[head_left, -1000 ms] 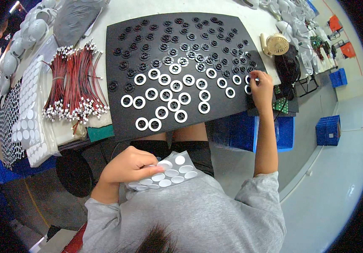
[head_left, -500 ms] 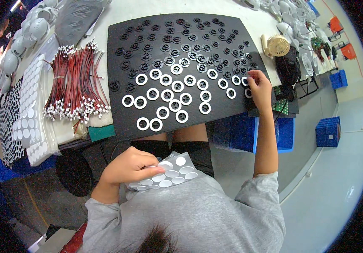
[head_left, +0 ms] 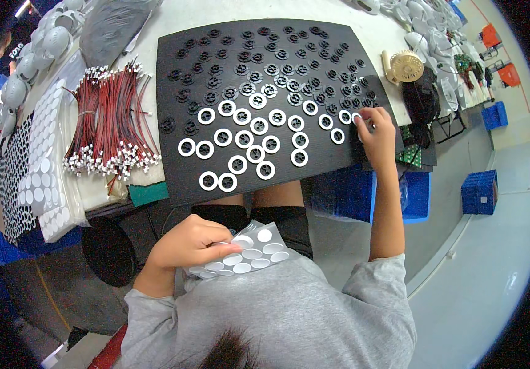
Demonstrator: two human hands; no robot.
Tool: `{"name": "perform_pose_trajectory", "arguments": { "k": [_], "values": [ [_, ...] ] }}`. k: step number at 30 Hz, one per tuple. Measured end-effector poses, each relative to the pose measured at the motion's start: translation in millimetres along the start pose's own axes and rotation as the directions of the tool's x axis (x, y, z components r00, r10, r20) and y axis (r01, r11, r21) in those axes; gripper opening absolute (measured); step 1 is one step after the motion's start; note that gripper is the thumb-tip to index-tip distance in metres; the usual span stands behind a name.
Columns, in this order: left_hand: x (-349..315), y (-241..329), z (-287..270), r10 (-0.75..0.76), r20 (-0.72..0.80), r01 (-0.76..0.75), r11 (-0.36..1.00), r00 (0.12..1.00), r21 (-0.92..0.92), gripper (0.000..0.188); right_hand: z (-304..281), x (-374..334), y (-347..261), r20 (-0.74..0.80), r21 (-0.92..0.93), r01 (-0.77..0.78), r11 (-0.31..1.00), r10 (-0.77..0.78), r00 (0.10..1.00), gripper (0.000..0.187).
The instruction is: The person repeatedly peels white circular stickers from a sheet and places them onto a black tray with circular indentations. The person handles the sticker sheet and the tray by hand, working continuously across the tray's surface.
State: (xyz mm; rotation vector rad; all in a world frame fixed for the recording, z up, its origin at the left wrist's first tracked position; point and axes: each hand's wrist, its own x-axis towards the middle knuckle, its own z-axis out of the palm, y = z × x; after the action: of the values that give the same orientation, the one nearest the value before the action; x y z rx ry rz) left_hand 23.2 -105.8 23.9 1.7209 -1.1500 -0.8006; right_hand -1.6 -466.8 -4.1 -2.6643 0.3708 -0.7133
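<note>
My left hand (head_left: 197, 243) grips a clear sheet of round white stickers (head_left: 260, 263) between thumb and fingers, held low against my shirt. Out at the right edge of the black board (head_left: 234, 198), my right hand (head_left: 377, 134) pinches a white-ringed black disc (head_left: 355, 117) at its fingertips; the fingers cover part of it. Several black discs topped with white rings (head_left: 259, 126) lie across the nearer half of the board. Plain black slotted discs (head_left: 248, 44) are spread over its farther half.
Bundled red and black wires (head_left: 114, 117) with white connectors lie left of the board, beside stacked sticker sheets (head_left: 44, 172). A beige handheld fan (head_left: 405, 66) stands at the right. Blue crates (head_left: 416, 197) sit below, and grey domed housings (head_left: 57, 42) line the back left.
My right hand has shifted slightly left and nearer, its fingertips closing at a white-ringed disc. It now covers another ringed disc seen before. The left hand stays put.
</note>
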Motion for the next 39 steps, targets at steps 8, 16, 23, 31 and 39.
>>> {"name": "perform_pose_trajectory", "arguments": {
  "k": [8,16,23,31,39],
  "values": [
    [-1,-1,2,0.013,-0.008,-0.013,1.000,1.000,-0.004,0.021,-4,-4,-4,0.035,0.015,-0.066,0.998,0.065,0.997,0.014],
    [0,2,3,0.003,0.002,-0.003,1.000,1.000,0.018,0.021,2,-8,2,0.008,-0.029,0.082,0.996,-0.082,0.997,0.018],
    [-2,4,4,0.008,-0.006,-0.008,1.000,1.000,0.016,0.021,4,-11,4,-0.031,-0.061,0.075,0.995,-0.077,0.997,0.019],
    [-2,6,5,0.004,-0.001,-0.004,1.000,1.000,0.010,0.022,5,-12,6,-0.123,-0.305,0.147,0.941,-0.192,0.974,0.020],
    [-3,3,7,0.048,-0.034,-0.048,0.999,0.998,-0.001,0.023,13,-24,2,-0.128,-0.272,0.055,0.961,-0.093,0.987,0.012]
  ]
}}
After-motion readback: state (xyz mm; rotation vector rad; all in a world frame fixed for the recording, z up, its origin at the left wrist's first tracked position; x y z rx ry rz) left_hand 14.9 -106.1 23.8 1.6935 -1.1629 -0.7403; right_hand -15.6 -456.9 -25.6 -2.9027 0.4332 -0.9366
